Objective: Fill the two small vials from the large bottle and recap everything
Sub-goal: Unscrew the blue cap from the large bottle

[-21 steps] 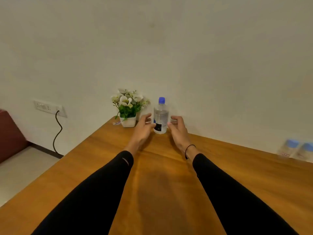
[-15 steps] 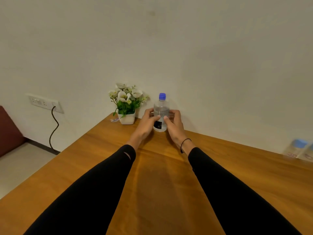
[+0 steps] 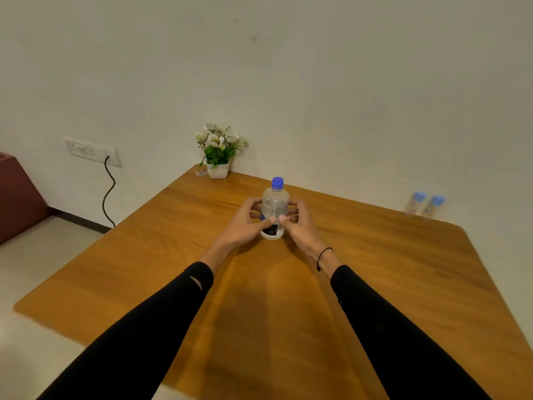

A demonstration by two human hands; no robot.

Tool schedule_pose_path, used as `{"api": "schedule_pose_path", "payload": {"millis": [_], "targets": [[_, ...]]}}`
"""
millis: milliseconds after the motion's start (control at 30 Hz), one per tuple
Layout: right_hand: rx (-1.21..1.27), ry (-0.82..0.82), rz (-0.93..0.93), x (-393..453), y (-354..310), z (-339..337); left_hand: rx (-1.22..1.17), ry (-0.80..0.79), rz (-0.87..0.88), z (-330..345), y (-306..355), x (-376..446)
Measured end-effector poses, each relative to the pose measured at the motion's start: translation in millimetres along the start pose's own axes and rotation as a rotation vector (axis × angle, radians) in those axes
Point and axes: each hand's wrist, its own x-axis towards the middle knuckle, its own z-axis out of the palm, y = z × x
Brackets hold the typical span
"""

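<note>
- Gripping the large bottle from both sides: left hand and right hand wrapped round its clear body, fingers curled behind, thumbs meeting across the front just above the dark label.
- Standing upright between the two palms, blue cap on and clear of the fingers, base down by the wooden table; whether touching the top or just lifted, cannot tell.
- Sitting near the middle of the table's far half, well apart from the two small vials.
- Standing side by side at the far right edge by the wall, both vials capped in pale blue, blurred.
- Resting in the far left corner, a white pot of flowers.
- Hanging from a wall socket at left, a dark cord.
- Covering both forearms, black sleeves; circling the right wrist, a thin black band.
</note>
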Motion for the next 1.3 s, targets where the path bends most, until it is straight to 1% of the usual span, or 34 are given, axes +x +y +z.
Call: {"api": "schedule_pose_path", "payload": {"millis": [167, 300, 467, 600, 633, 700, 767, 833, 900, 967, 1067, 1133, 1300], "targets": [[0.033, 0.011, 0.021, -97, -9, -12, -0.01, -0.051, 0.02, 23, 18, -86], [0.042, 0.042, 0.023, -155, -13, -18, -0.009, -0.071, 0.032, 40, 26, -135], [0.039, 0.081, 0.018, -201, -12, -25, -0.005, -0.103, 0.063, 56, 29, -171], [0.063, 0.051, 0.066, -217, -14, -33, 0.032, -0.151, 0.098, 59, 29, -183], [0.04, 0.057, 0.066, -217, -18, -36, 0.046, -0.156, 0.108, 59, 30, -183], [-0.062, 0.141, 0.019, -214, -33, -44, 0.074, -0.12, 0.13, 59, 32, -182], [-0.189, 0.237, -0.083, -207, -56, -53, 0.078, -0.054, 0.166, 61, 38, -178], [-0.363, 0.249, -0.186, -198, -84, -58, 0.08, -0.017, 0.23, 65, 49, -173], [-0.631, 0.192, -0.253, -188, -110, -58, 0.076, -0.009, 0.269, 70, 61, -168], [-0.9, 0.103, -0.291, -178, -130, -55, 0.031, -0.019, 0.245, 74, 68, -163], [-1.108, -0.018, -0.293, -168, -144, -53, 0.019, -0.025, 0.254, 78, 64, -158], [-1.144, -0.096, -0.29, -165, -149, -53, 0.009, -0.014, 0.28, 79, 58, -157], [-1.022, -0.338, -0.233, -161, -156, -65, -0.045, -0.04, 0.245, 78, 51, -156]]}}
